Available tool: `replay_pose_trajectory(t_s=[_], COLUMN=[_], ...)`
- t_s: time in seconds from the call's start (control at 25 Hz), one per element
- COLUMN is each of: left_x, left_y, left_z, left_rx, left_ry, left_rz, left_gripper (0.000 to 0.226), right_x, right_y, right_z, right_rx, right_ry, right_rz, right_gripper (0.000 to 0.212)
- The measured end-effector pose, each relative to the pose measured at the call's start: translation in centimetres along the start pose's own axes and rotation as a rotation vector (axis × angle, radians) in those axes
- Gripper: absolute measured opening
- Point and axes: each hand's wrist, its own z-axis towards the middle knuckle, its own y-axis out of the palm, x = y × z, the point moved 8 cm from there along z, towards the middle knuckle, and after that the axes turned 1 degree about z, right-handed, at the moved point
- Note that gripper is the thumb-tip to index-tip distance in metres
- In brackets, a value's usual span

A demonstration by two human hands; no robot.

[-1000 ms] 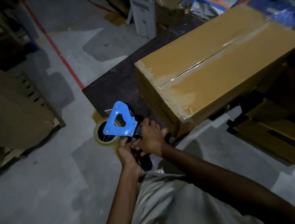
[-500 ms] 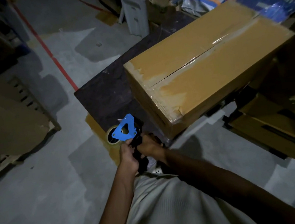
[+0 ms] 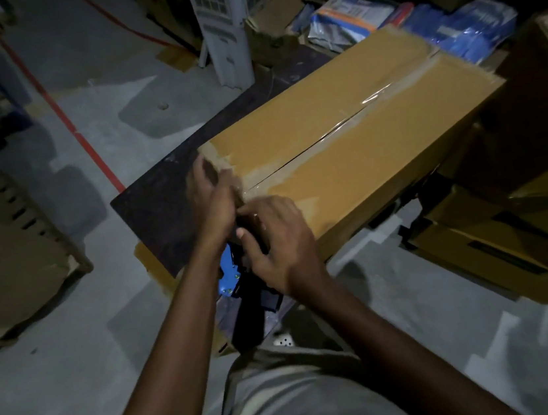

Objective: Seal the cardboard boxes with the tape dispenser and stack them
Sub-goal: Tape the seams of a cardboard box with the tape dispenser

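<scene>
The floor [image 3: 90, 385] around me was dim grey concrete, crossed by a red line [image 3: 61, 116], and in front of me stood a dark table [image 3: 156, 215] carrying the cardboard box [image 3: 363, 161]. The box lay flat on the table with its long axis running from its near end, by my hands, away to the upper right; its centre seam [image 3: 310, 152] followed the same line under a strip of clear tape. My left hand [image 3: 212, 204] was at the near end of the box, fingers bent against the taped corner, though motion blur hid whether it pinched anything. My right hand [image 3: 274, 238] sat just beside it at the near edge, fingers curled down over the dark top of the tape dispenser [image 3: 231, 274]; I could not tell how firmly it gripped. The dispenser hung below my hands against the near end of the box, only part of its blue side plate showing between my wrists. Further out, flattened cartons [image 3: 511, 240] lay at the right, blue plastic packets [image 3: 464, 28] beyond the far end of the box, and a white grilled appliance [image 3: 223, 30] behind the table.
</scene>
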Motion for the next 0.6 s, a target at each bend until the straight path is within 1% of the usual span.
replay_pose_trajectory(t_s=[0.04, 0.12, 0.16, 0.2, 0.32, 0.4, 0.48, 0.52, 0.6], left_x=[0.5, 1.8, 1.6, 1.1, 0.1, 0.6, 1.0, 0.8, -0.4], left_y=[0.8, 2.8, 3.5, 3.7, 3.2, 2.5, 2.4, 2.3, 2.3], left_z=[0.9, 3.3, 4.5, 5.4, 7.7, 8.8, 9.6, 10.1, 11.1], left_rx=[-0.018, -0.036, -0.034, -0.032, -0.007, 0.021, 0.052, 0.067, 0.055], left_ry=[0.012, -0.009, -0.029, -0.043, -0.035, -0.052, 0.004, 0.037, 0.018], left_rz=[0.089, 0.125, 0.131, 0.134, 0.162, 0.240, 0.310, 0.323, 0.278], left_gripper=[0.062, 0.066, 0.065, 0.061, 0.043, 0.036, 0.031, 0.028, 0.023], right_x=[1.2, 2.8, 3.2, 3.2, 3.0, 2.6, 2.4, 2.8, 3.7], right_y=[0.3, 2.1, 3.0, 3.5, 3.1, 2.7, 1.5, 0.6, -1.1], right_z=[0.4, -0.4, -1.1, -1.6, -1.6, -1.3, -1.1, -1.2, -1.3], right_rx=[-0.005, -0.065, -0.081, -0.074, 0.015, 0.090, 0.195, 0.279, 0.401], right_ry=[-0.015, -0.059, -0.102, -0.148, -0.208, -0.220, -0.185, -0.150, -0.087], right_rz=[-0.134, -0.395, -0.472, -0.500, -0.428, -0.415, -0.347, -0.306, -0.252], right_gripper=[0.032, 0.042, 0.041, 0.037, 0.025, 0.022, 0.023, 0.023, 0.031])
